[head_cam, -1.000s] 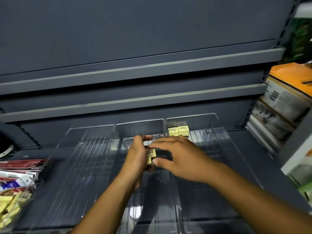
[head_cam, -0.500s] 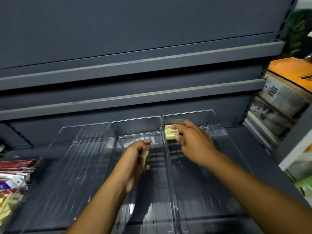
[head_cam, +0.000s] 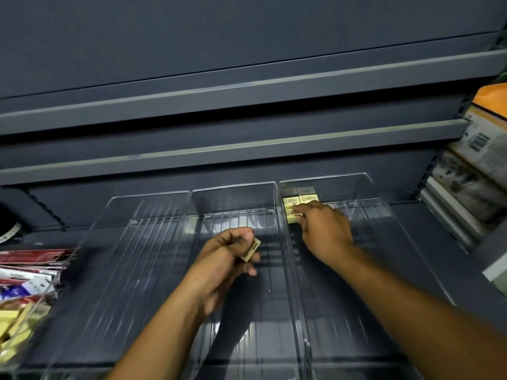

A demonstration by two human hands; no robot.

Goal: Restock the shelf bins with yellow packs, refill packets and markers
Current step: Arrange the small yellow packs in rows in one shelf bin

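Dark grey back panel [head_cam: 219, 31] fills 12 o'clock. Two grey shelf edges below it, upper rail [head_cam: 247, 89] and lower rail [head_cam: 233, 149], both slanting up toward 2 o'clock. Slotted upright [head_cam: 428, 171] at 3 o'clock. Just beyond it, stacked boxes [head_cam: 466, 187] lying tilted; the top box has an orange top [head_cam: 491, 97] and a barcode [head_cam: 478, 141]. Dark round object [head_cam: 8, 229], white-edged, at 9 o'clock, mostly cut off.

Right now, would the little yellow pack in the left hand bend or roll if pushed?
Probably neither: the yellow pack looks boxy, so it should slide, not roll. The left hand pinches it unbent, so likely stiff and light.
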